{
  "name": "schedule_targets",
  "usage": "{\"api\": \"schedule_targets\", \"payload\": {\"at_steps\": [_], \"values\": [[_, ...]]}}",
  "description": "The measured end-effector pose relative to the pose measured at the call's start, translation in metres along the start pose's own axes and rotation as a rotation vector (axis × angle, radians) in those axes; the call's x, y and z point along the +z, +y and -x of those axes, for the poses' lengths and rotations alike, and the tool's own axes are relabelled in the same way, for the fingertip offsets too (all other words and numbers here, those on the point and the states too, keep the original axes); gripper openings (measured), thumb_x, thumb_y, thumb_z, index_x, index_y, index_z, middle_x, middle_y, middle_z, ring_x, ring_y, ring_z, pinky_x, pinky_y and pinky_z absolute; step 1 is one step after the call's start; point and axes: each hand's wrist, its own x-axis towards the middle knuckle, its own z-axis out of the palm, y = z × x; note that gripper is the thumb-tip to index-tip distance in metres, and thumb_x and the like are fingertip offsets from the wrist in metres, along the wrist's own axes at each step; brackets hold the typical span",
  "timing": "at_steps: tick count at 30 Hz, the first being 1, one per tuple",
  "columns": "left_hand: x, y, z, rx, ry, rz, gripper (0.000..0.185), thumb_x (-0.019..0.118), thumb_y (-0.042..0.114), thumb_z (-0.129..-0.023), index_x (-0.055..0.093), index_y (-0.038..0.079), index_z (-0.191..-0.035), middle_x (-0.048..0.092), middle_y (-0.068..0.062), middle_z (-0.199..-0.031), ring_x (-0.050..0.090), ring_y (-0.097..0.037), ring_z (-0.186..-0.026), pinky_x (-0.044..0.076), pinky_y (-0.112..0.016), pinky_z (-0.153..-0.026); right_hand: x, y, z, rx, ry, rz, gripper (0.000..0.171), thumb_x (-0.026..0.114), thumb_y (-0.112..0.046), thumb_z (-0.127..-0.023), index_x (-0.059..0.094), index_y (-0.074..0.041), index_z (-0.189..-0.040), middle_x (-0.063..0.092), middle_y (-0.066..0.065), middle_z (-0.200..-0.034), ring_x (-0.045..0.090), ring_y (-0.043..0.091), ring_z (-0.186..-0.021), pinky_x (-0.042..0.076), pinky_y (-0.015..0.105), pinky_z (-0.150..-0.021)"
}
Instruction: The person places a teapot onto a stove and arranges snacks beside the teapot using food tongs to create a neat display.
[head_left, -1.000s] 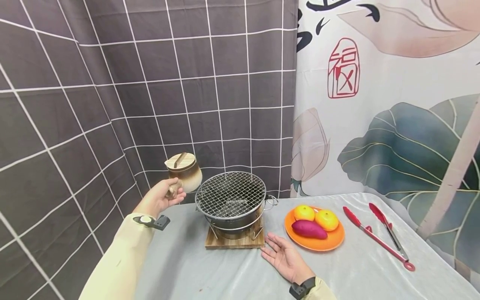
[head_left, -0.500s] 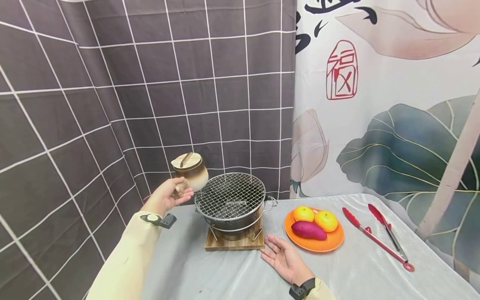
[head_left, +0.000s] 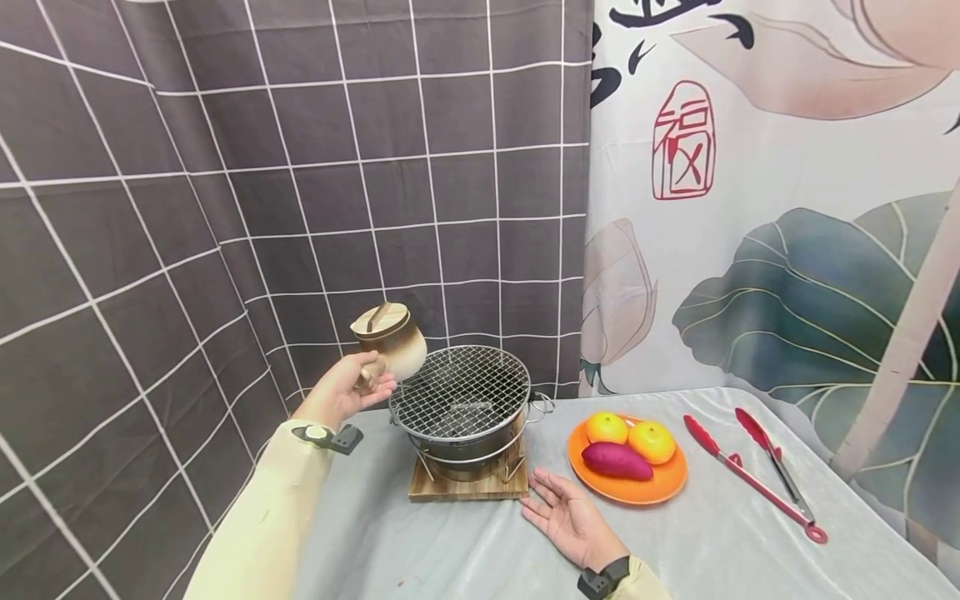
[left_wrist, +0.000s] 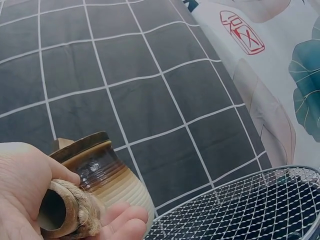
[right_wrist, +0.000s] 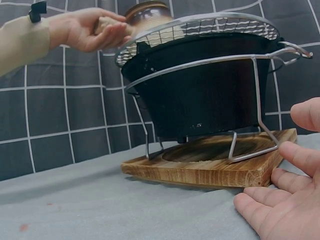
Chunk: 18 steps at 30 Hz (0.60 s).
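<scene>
My left hand point(head_left: 347, 389) grips the rope-wrapped handle point(left_wrist: 70, 212) of a small brown and cream ceramic pot point(head_left: 397, 340) with a wooden lid point(head_left: 381, 319). The pot hangs in the air just over the left rim of a round charcoal grill point(head_left: 461, 403) topped with a wire mesh point(left_wrist: 250, 210). The grill stands on a wooden board point(head_left: 468, 482). My right hand point(head_left: 570, 517) rests open, palm up, on the grey tablecloth just in front of the board's right corner point(right_wrist: 270, 172). In the right wrist view the left hand point(right_wrist: 90, 30) and pot point(right_wrist: 147, 12) show behind the grill.
An orange plate point(head_left: 660, 486) with two oranges point(head_left: 630, 433) and a purple sweet potato point(head_left: 617, 460) sits right of the grill. Red tongs point(head_left: 757, 475) lie further right. A dark tiled curtain and a leaf-print cloth hang behind the table.
My left hand has carried the pot to the right and slightly up, from beside the grill to over its left rim. The right hand has stayed still.
</scene>
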Motion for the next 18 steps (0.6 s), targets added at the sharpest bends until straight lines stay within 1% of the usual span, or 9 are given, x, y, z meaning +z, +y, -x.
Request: {"api": "schedule_targets", "payload": {"at_steps": [2,7,9,12,14,16,18], "values": [[0.001,0.0,-0.001,0.0,-0.004,0.0,0.061,0.039,0.026,-0.109,0.019,-0.009,-0.154,0.061,-0.016,-0.096,0.07,-0.022,-0.083,0.061,-0.034,-0.094,0.0,0.0,0.0,0.001,0.001,-0.002,0.068,0.031,-0.024,-0.111,-0.009,0.006,-0.157,-0.014,0.027,-0.164,0.001,0.054,-0.148,0.013,0.058,-0.125],[0.004,0.002,-0.003,-0.002,0.01,0.006,0.059,0.041,0.026,-0.108,0.023,-0.008,-0.153,0.061,-0.013,-0.092,0.069,-0.019,-0.074,0.06,-0.033,-0.096,0.001,0.0,0.0,0.0,0.002,-0.003,0.068,0.032,-0.024,-0.111,-0.008,0.006,-0.157,-0.013,0.027,-0.164,0.001,0.054,-0.148,0.014,0.058,-0.125],[0.006,0.004,-0.003,-0.005,0.016,0.005,0.059,0.042,0.026,-0.108,0.024,-0.007,-0.154,0.061,-0.012,-0.091,0.069,-0.018,-0.072,0.062,-0.031,-0.09,0.001,0.0,-0.001,-0.003,0.006,0.0,0.068,0.031,-0.024,-0.111,-0.008,0.006,-0.157,-0.012,0.027,-0.164,0.001,0.054,-0.148,0.015,0.058,-0.125],[0.008,0.005,-0.002,-0.006,0.003,-0.008,0.06,0.041,0.025,-0.108,0.021,-0.006,-0.156,0.06,-0.011,-0.093,0.069,-0.018,-0.073,0.064,-0.028,-0.085,0.001,-0.001,-0.001,-0.006,0.003,0.007,0.067,0.031,-0.024,-0.111,-0.008,0.007,-0.157,-0.012,0.027,-0.164,0.001,0.053,-0.148,0.015,0.057,-0.125],[0.01,0.004,-0.003,-0.01,-0.001,-0.012,0.061,0.041,0.025,-0.108,0.019,-0.006,-0.156,0.059,-0.012,-0.094,0.069,-0.018,-0.073,0.063,-0.03,-0.088,0.001,-0.001,0.0,-0.006,0.004,0.005,0.068,0.031,-0.024,-0.111,-0.008,0.007,-0.157,-0.013,0.027,-0.164,0.001,0.053,-0.148,0.015,0.057,-0.125],[0.011,0.004,-0.004,-0.012,0.002,-0.018,0.06,0.041,0.025,-0.108,0.02,-0.005,-0.156,0.059,-0.012,-0.095,0.069,-0.018,-0.073,0.06,-0.032,-0.095,0.001,-0.001,0.0,-0.003,0.002,0.003,0.069,0.031,-0.025,-0.111,-0.009,0.007,-0.157,-0.014,0.027,-0.164,0.0,0.053,-0.148,0.015,0.057,-0.126],[0.012,0.002,-0.004,-0.011,0.002,-0.027,0.06,0.041,0.025,-0.108,0.021,-0.006,-0.156,0.058,-0.013,-0.097,0.069,-0.019,-0.075,0.058,-0.033,-0.098,0.001,-0.001,0.0,0.001,0.002,0.001,0.069,0.031,-0.025,-0.111,-0.01,0.007,-0.157,-0.014,0.027,-0.164,0.0,0.053,-0.148,0.015,0.057,-0.125]]}}
